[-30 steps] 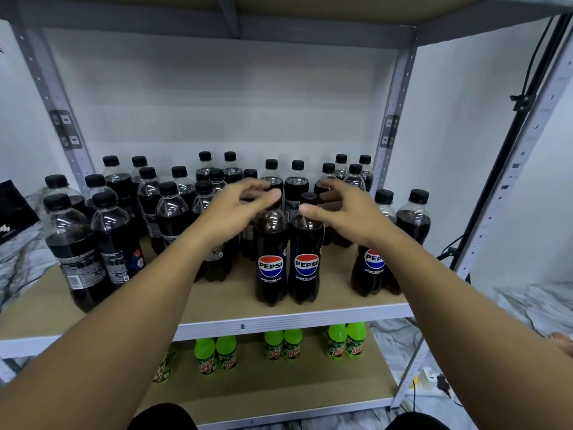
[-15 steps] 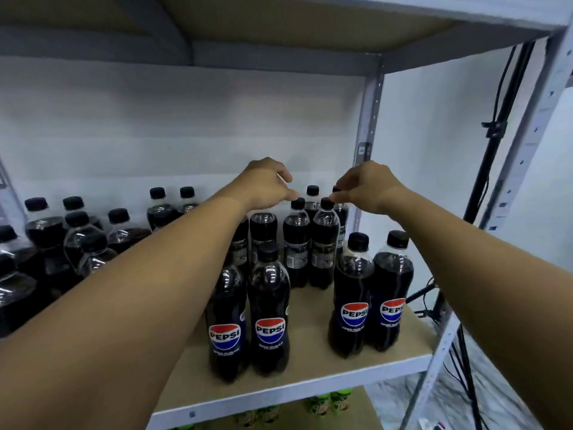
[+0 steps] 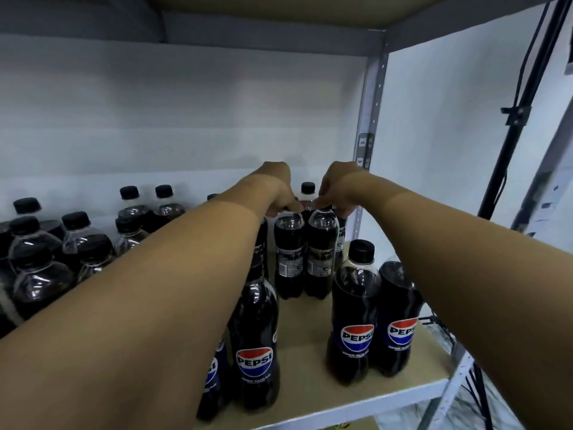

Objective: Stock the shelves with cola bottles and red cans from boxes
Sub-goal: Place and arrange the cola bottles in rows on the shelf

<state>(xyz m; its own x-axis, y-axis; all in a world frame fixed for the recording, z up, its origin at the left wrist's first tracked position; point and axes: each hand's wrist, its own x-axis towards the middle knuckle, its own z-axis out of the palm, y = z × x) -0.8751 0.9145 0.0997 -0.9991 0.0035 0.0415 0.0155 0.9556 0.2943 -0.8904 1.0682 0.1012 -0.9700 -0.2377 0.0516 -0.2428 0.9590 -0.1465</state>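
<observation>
Many black-capped cola bottles stand on the wooden shelf (image 3: 313,395). My left hand (image 3: 279,190) pinches the cap of one cola bottle (image 3: 289,252) in the middle of the shelf. My right hand (image 3: 339,186) pinches the cap of the cola bottle beside it (image 3: 322,252). Both bottles stand upright with their back labels toward me. Their caps are hidden by my fingers. Two more cola bottles (image 3: 355,318) with logos facing me stand at the front right, and another pair (image 3: 255,346) sits under my left forearm.
A crowd of cola bottles (image 3: 77,243) fills the left of the shelf. A grey upright post (image 3: 370,125) rises at the back right, and the upper shelf (image 3: 279,13) hangs overhead. A black stand and cables (image 3: 514,119) are beyond the shelf on the right.
Both hands have reached farther back and dropped onto the caps of the two rear bottles. The view has moved closer to the shelf and to the right.
</observation>
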